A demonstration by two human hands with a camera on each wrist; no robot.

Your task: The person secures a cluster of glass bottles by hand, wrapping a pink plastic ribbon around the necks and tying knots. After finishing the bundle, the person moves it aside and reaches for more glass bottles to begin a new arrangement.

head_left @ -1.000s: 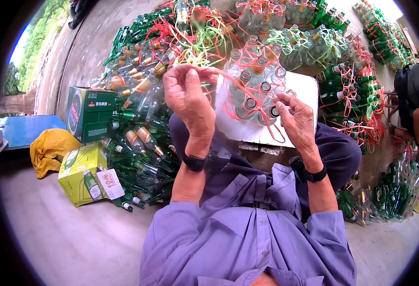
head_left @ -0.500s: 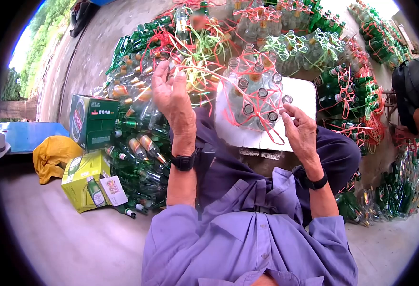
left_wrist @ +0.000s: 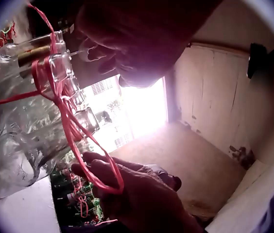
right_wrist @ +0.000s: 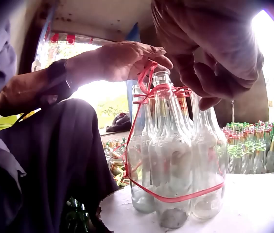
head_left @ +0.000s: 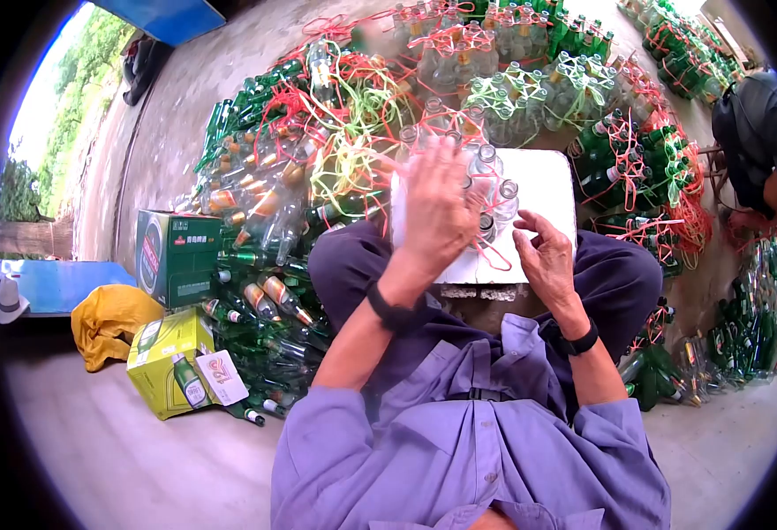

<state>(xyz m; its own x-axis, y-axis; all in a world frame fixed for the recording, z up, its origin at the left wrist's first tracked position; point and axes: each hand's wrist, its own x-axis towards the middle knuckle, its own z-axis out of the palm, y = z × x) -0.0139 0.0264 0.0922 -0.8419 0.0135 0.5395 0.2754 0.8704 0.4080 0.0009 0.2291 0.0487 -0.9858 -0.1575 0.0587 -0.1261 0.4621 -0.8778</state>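
Observation:
A bundle of clear glass bottles (head_left: 507,196) stands upright on a white board (head_left: 543,177) before the person. Red plastic strap (right_wrist: 188,198) circles the bottles low down, and more of it winds about their necks. From it a red loop (left_wrist: 75,141) sticks out past the bottle mouths in the left wrist view. Over the bottle tops lies the left hand (head_left: 437,208), blurred, its fingers extended and hiding several necks from the head view. Beside the bundle's near right side is the right hand (head_left: 545,258), fingers loosely bent, with nothing seen in its grasp.
Loose green and red straps (head_left: 353,146) lie over bottles to the left. A green carton (head_left: 181,256) and a yellow-green carton (head_left: 169,362) stand near them. Tied bottle bundles (head_left: 574,84) line the back and right. Another person (head_left: 759,132) is at far right.
The left hand, earlier out to the left with a red strap stretched from it to the bundle, has swung right over the bottle tops. The right hand stays close beside the bundle.

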